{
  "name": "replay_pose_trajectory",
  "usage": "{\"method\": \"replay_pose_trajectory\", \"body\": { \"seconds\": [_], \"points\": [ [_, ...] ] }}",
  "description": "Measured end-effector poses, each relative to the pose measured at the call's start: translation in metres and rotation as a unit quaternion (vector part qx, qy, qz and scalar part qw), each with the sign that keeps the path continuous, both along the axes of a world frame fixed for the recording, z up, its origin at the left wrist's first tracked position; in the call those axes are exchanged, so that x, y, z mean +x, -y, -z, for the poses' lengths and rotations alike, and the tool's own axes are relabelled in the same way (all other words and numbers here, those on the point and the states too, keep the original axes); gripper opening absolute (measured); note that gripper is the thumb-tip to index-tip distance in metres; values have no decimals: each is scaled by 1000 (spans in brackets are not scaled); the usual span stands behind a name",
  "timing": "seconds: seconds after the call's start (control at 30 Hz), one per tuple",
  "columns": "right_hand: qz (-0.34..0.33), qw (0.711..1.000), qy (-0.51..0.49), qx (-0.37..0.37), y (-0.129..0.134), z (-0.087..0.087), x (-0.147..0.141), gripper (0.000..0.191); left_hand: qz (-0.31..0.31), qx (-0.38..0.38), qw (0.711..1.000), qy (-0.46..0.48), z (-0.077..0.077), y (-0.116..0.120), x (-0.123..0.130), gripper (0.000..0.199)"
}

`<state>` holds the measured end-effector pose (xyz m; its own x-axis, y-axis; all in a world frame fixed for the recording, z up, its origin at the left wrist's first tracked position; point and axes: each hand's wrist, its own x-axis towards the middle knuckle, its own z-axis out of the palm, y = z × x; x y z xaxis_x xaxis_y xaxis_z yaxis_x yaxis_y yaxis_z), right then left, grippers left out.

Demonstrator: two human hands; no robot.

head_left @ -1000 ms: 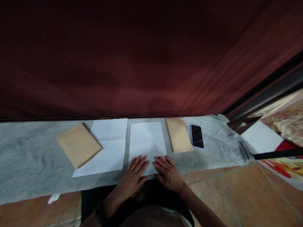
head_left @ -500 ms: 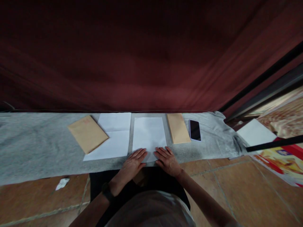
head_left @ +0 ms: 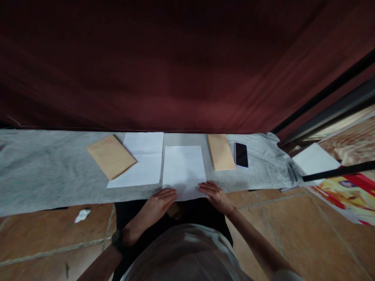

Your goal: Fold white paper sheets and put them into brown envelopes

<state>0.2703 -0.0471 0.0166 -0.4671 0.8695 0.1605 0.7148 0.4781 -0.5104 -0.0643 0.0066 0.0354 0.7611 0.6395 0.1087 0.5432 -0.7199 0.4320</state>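
Note:
A white sheet of paper (head_left: 184, 168) lies on the grey cloth in front of me, its near edge reaching the front edge of the surface. My left hand (head_left: 160, 202) holds its near left corner, fingers together on top and thumb hidden. At the near right corner my right hand (head_left: 216, 195) grips the sheet the same way, its thumb also out of sight. Left of this sheet is another white sheet with a crease (head_left: 148, 166), partly covered by a brown envelope (head_left: 111, 157). A second brown envelope (head_left: 222, 152) lies just to the right.
A phone (head_left: 241, 155) rests beside the right envelope on the grey cloth (head_left: 43, 171). Dark red fabric (head_left: 175, 86) hangs behind the surface. A black bar, a white panel and a colourful box (head_left: 348, 195) stand at the right. Crumpled tissue (head_left: 82, 215) lies on the tiled floor.
Both hands have slid outward to the sheet's near corners, and their thumbs have gone out of sight. The sheet has shifted slightly toward me. The view has tilted a little.

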Motion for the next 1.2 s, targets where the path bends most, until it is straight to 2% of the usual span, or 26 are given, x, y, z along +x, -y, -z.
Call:
{"method": "replay_pose_trajectory", "body": {
  "seconds": [0.17,0.27,0.4,0.53,0.63,0.77,0.87,0.97,1.1,1.2],
  "points": [
    [46,995,-82,-28,4,3,2,33,-29,-29,998,52,5,-15,-20,48],
    [66,992,-104,-18,4,4,1,36,-25,-50,996,72,6,-21,-20,36],
    [53,994,-97,-7,-2,3,2,37,-50,-51,994,84,8,-22,-15,20],
    [127,987,-93,-40,-12,0,1,28,-71,-63,990,102,12,-25,-11,20],
    [200,974,-93,-58,-17,-4,-3,28,-114,-86,984,102,7,-32,-7,24],
    [269,952,-128,-71,-18,-6,-8,30,-186,-116,969,117,-7,-37,-1,29],
    [278,947,-131,-92,-16,-3,-11,31,-221,-135,958,123,-10,-35,1,32],
    [282,948,-123,-87,-18,0,-14,31,-273,-138,945,117,-6,-30,5,32],
    [298,945,-95,-95,-32,-1,-18,36,-339,-146,923,111,-3,-30,15,33],
    [321,941,-50,-94,-45,-5,-22,37,-374,-122,917,69,-5,-36,25,30]
  ]
}}
